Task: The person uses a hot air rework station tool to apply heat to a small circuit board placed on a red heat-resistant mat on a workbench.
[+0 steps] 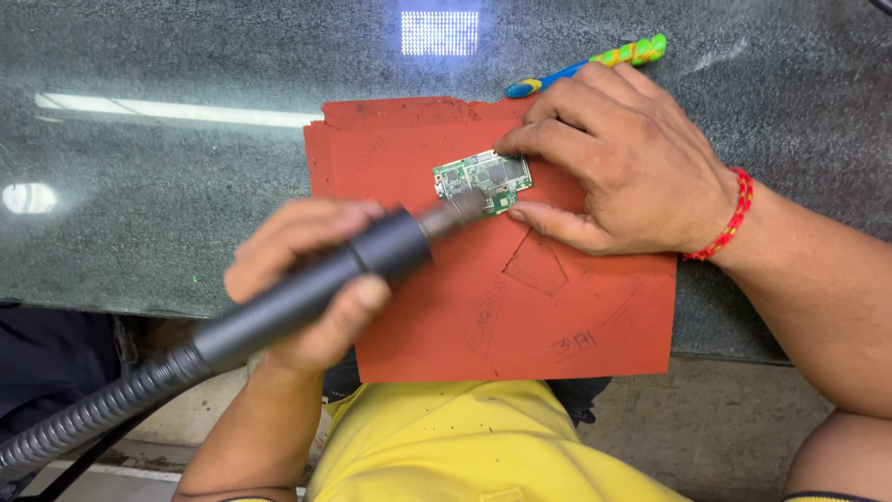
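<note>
Head view, left to right: one left hand (302, 284) was clenched around one dark hot-air wand (307, 288), its ribbed hose (79, 414) trailing to the lower left and its metal nozzle (457, 212) resting over one small green circuit board (482, 180). The board lay on one red mat (520, 307) marked with faint scribbles, on a dark glass table (158, 195). One right hand (623, 163) pinned the board's right edge with its fingertips, grasping nothing else. One blue, green and yellow brush (595, 63) lay just beyond that hand.
</note>
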